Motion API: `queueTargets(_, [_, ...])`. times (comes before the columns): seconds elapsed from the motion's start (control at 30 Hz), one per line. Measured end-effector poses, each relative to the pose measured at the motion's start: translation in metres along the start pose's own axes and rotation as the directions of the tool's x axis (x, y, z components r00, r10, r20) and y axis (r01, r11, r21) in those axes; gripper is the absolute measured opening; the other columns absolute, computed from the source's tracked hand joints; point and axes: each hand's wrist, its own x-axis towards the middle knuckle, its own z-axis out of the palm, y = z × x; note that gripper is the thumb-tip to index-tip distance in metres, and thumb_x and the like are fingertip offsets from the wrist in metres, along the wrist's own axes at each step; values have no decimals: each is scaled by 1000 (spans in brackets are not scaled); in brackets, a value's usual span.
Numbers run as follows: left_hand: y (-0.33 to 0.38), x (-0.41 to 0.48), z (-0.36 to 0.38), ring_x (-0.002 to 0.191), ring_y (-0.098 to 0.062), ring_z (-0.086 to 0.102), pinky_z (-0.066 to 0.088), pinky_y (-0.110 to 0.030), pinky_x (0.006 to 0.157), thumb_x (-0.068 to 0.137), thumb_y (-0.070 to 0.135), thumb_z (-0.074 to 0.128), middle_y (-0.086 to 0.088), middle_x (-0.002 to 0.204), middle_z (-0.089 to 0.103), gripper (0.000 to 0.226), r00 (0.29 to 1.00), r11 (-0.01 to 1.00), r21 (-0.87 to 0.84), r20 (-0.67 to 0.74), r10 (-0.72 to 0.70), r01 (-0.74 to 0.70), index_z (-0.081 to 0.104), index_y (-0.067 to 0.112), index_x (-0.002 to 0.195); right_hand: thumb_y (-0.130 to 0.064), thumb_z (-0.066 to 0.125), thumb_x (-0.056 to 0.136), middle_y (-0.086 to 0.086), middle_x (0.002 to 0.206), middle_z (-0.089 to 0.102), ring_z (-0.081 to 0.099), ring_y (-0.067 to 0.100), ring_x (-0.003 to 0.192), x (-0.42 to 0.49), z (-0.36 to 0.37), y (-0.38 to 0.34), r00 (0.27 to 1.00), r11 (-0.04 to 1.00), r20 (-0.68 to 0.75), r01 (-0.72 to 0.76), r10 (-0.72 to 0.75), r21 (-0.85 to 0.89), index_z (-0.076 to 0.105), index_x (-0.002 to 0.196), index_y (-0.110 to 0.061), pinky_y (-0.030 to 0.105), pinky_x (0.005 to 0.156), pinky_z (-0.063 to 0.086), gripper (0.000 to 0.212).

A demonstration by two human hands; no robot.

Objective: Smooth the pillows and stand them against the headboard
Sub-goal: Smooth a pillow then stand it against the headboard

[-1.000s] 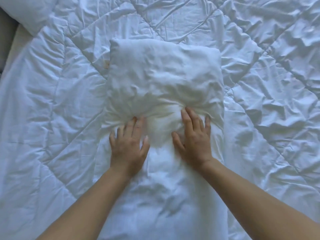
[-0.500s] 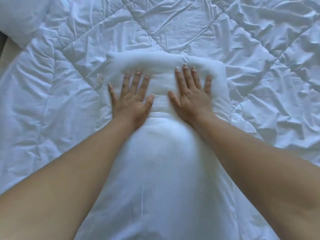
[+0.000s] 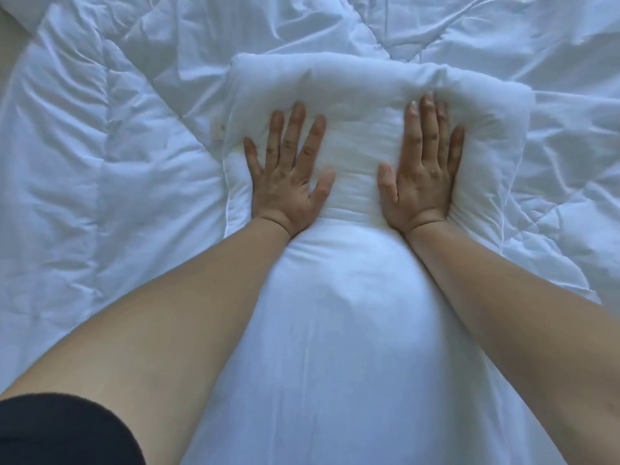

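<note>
A long white pillow [image 3: 352,323] lies flat on the bed and runs from the bottom of the view up to the middle. Its far end is bunched into a thick ridge. My left hand [image 3: 288,176] presses palm-down on the pillow's left side, fingers spread. My right hand [image 3: 421,172] presses palm-down on its right side, fingertips sunk into the ridge. Neither hand grips any fabric. A corner of a second white pillow [image 3: 16,8] shows at the top left edge.
A crumpled white quilted duvet [image 3: 110,156] covers the bed all around the pillow. A beige strip, bed edge or mattress, [image 3: 8,41] shows at the far left. My dark sleeve [image 3: 60,431] fills the bottom left corner.
Both hands slid forward along the pillow from its near part to its far end, then moved apart toward its sides. The filling has bunched up ahead of the fingers.
</note>
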Motion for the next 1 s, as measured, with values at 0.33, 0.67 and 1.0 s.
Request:
queueTargets(0.33, [11, -2, -23, 153, -19, -5, -2, -61, 117, 94, 62, 22, 7, 167, -3, 69, 995, 996, -48, 78, -67, 71, 4, 39, 156, -49, 32, 90, 10, 164, 23, 17, 29, 153, 1, -14, -6, 1000, 1000, 15, -13, 13, 11, 25, 157, -10, 51, 124, 6, 78])
queueTargets(0.67, [111, -167, -108, 153, -15, 8, 0, -54, 119, 102, 47, 28, 1, 166, 12, 63, 870, 851, -203, 215, -445, 485, 17, 20, 158, -53, 31, 99, -3, 168, 9, 2, 20, 155, -49, -107, -52, 915, 966, 352, 119, -196, 228, 18, 159, -29, 57, 121, -1, 65])
queueTargets(1.0, [148, -339, -83, 153, -22, 10, 9, -60, 119, 93, 74, 22, -3, 167, 11, 86, 891, 898, -34, 146, -429, 438, 18, 18, 158, -70, 25, 93, -5, 169, 3, -2, 21, 156, -50, -81, -50, 797, 875, 393, 483, -460, 45, 11, 158, -38, 66, 118, -6, 74])
